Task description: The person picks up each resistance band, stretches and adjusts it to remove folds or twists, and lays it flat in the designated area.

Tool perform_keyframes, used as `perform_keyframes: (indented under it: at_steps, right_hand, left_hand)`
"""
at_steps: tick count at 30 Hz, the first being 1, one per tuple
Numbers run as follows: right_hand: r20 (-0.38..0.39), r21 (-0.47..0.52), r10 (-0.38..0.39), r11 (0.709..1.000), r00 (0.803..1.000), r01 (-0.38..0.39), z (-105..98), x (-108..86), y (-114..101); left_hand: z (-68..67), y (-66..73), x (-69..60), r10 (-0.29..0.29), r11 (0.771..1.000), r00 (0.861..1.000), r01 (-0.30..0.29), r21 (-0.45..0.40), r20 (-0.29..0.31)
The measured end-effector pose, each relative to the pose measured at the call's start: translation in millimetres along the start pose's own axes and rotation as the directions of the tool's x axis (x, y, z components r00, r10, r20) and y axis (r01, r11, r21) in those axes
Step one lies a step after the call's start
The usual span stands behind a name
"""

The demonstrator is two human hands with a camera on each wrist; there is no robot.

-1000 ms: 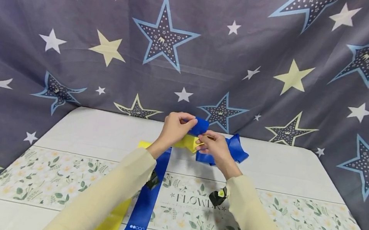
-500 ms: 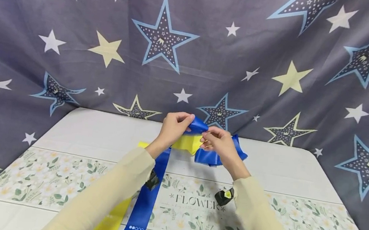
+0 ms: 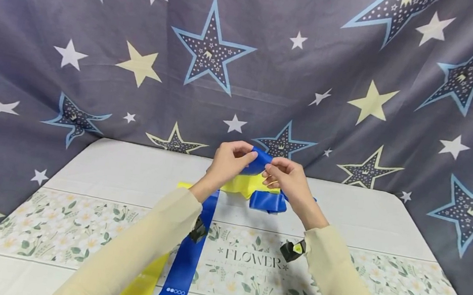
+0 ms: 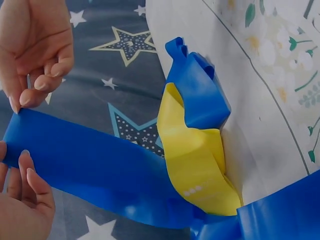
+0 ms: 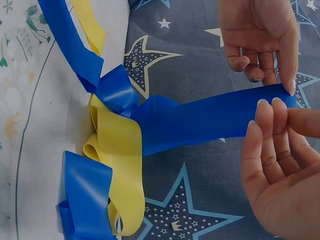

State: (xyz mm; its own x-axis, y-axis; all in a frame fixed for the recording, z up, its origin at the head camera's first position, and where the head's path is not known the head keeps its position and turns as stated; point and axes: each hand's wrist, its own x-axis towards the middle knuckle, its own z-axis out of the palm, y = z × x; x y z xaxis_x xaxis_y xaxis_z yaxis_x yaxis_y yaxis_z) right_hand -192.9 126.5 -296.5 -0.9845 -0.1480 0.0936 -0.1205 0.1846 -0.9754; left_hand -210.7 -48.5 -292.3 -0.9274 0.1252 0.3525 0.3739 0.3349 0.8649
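Note:
Both hands hold one end of a blue resistance band point(image 3: 257, 162) up above the far part of the table. My left hand point(image 3: 229, 163) pinches its left edge between thumb and fingers. At the opposite edge, my right hand point(image 3: 289, 178) pinches it too. In the right wrist view, this flat blue length point(image 5: 210, 115) runs down to a bunch of bands. A crumpled yellow resistance band point(image 4: 192, 150) lies there, with a folded blue portion point(image 4: 205, 92) beside it. How the bands are joined or looped is partly hidden.
A flat blue strip point(image 3: 178, 279) printed "Light" lies toward the near edge, next to a yellow strip point(image 3: 139, 287) partly under the left sleeve. The white table point(image 3: 126, 163) has a floral runner point(image 3: 87, 227). A star-patterned curtain point(image 3: 248, 59) hangs behind.
My right hand has risen slightly and shifted right, its hold moving to the raised blue band's right edge. More yellow shows below, and less of the blue bunch behind the right hand.

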Motion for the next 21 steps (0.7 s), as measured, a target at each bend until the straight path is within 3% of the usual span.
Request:
perform_keyframes:
  at_steps: [7, 13, 21]
  right_hand:
    - [-0.021, 0.023, 0.048, 0.999, 0.999, -0.047, -3.6, -4.6, 1.6]
    - [-0.014, 0.009, -0.022, 1.000, 1.000, 0.022, -4.3, -2.8, -1.5]
    - [-0.125, -0.102, -0.134, 0.987, 0.983, 0.122, -7.4, 6.6, -14.9]
  left_hand:
    - [-1.5, 5.3, -4.0, 0.094, 0.993, 0.996, -0.094, 0.073, 0.004]
    - [-0.5, 11.0, -3.5, 0.149, 0.983, 0.988, -0.153, 0.101, 0.040]
    - [3.6, 9.9, -5.5, 0.116, 0.989, 0.993, -0.114, 0.098, -0.013]
